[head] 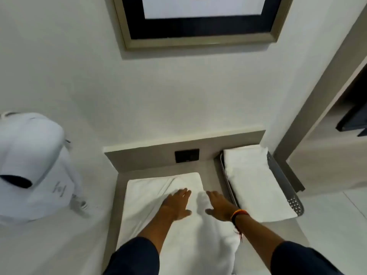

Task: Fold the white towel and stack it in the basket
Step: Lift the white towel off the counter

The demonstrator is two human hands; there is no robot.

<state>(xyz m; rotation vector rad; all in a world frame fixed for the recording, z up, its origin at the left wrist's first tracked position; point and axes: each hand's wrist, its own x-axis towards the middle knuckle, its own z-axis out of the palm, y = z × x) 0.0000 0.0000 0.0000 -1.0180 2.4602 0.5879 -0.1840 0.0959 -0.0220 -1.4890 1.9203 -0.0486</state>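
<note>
Both hands lie flat with fingers spread, left hand and right hand pressing the white towel spread on the desk. Just right, the grey basket already holds folded white towels.

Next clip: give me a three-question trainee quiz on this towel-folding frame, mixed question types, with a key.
1. True or false: both hands rest flat on the white towel.
2. Which wrist has the braided band? A) left B) right
3. What lies in the grey basket already?

Key:
1. True: the left hand and right hand lie palm-down, fingers spread.
2. B
3. A folded white towel.
</note>
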